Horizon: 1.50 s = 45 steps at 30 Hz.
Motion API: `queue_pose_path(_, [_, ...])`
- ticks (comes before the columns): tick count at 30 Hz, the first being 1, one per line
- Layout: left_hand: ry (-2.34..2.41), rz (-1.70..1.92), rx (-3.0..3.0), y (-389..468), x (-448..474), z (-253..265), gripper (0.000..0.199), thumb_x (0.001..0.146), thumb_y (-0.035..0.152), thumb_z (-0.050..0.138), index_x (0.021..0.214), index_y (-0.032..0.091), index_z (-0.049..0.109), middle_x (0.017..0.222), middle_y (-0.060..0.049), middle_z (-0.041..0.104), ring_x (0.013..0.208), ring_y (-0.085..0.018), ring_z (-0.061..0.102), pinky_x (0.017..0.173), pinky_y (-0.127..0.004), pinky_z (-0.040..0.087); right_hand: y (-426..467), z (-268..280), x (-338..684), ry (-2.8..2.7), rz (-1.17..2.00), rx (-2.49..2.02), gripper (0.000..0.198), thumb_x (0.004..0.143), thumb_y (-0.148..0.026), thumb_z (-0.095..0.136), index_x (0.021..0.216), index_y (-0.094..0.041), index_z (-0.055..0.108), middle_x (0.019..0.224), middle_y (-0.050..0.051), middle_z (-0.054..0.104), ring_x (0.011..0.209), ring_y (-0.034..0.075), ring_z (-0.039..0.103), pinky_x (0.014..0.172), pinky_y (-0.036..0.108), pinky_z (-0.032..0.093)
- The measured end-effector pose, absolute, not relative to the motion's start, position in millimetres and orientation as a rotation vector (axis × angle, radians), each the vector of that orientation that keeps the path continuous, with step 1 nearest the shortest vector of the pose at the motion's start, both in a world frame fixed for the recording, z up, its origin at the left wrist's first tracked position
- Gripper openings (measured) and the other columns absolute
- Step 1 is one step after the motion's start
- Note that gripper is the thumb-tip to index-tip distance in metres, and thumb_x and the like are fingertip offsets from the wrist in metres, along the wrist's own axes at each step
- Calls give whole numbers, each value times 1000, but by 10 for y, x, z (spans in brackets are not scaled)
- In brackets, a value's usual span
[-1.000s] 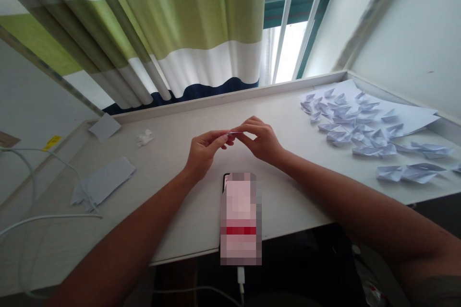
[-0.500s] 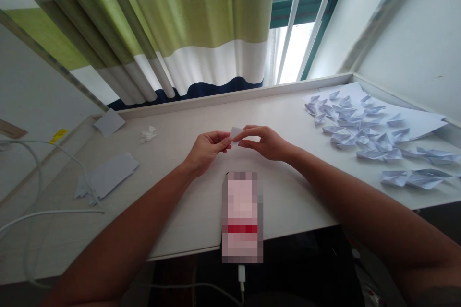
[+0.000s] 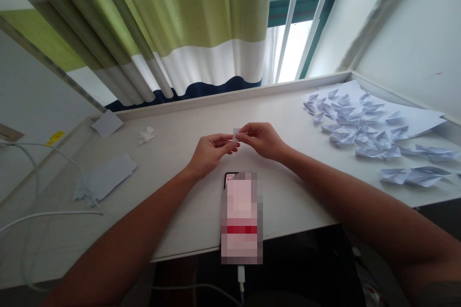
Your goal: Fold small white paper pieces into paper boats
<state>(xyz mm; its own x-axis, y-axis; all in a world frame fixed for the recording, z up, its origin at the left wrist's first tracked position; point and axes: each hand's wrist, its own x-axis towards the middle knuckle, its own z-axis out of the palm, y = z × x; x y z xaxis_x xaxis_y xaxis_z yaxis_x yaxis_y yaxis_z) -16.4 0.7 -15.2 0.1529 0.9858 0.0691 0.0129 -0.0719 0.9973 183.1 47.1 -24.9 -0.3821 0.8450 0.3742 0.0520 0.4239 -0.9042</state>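
Note:
A small white piece of paper (image 3: 236, 133) is held up between my two hands, above the middle of the white desk (image 3: 187, 163). My left hand (image 3: 213, 152) pinches its lower left part between thumb and fingers. From the other side, the thumb and index finger of my right hand (image 3: 262, 139) close on the paper, covering its right part. The folds in it are too small to make out. Just below the hands lies a phone (image 3: 240, 216) with a blurred screen and a white cable plug (image 3: 241, 274) at its lower end.
Many folded paper pieces (image 3: 360, 129) spread over the desk's right side, partly on white sheets (image 3: 414, 114). At left are a paper stack (image 3: 108, 177), a single sheet (image 3: 107, 123), a crumpled tissue (image 3: 146, 135) and a loose white cable (image 3: 68, 212). A raised rim (image 3: 201, 102) borders the back.
My right thumb and index finger have come together on the paper, where they were apart before. Less of the paper shows now. My left hand has shifted slightly right.

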Motion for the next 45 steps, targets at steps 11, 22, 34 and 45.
queue_pose_path(11, [1091,1183,1169,30,-165,-187,42,65,40,100,91,14,81,86,-11,83,79,-24,79,87,-45,64,490,-321,1796,-1688,1146,-729,35,85,-48,84,99,-20,68,80,1,75,72,17,69,69,34,55])
queue_pose_path(22, [1120,1151,1290,6,-167,-157,42,74,52,93,88,14,80,85,-13,82,77,-23,78,77,-39,61,451,-238,1784,-1698,1165,-825,49,84,-44,86,122,-17,72,67,-1,75,65,20,74,71,38,61])
queue_pose_path(34, [1280,1424,1621,-22,-114,-197,27,79,41,90,87,21,75,89,-4,77,82,-19,72,76,-32,57,388,-208,1747,-1714,1155,-919,47,88,-59,80,71,-18,68,68,6,76,61,17,72,61,30,55])
queue_pose_path(45, [1224,1224,1654,-102,-130,-94,50,79,55,90,113,20,78,98,-10,84,90,-27,79,86,-39,61,422,-270,1708,-1607,1362,-726,52,75,-63,91,78,-17,66,72,5,75,66,19,75,62,31,61])
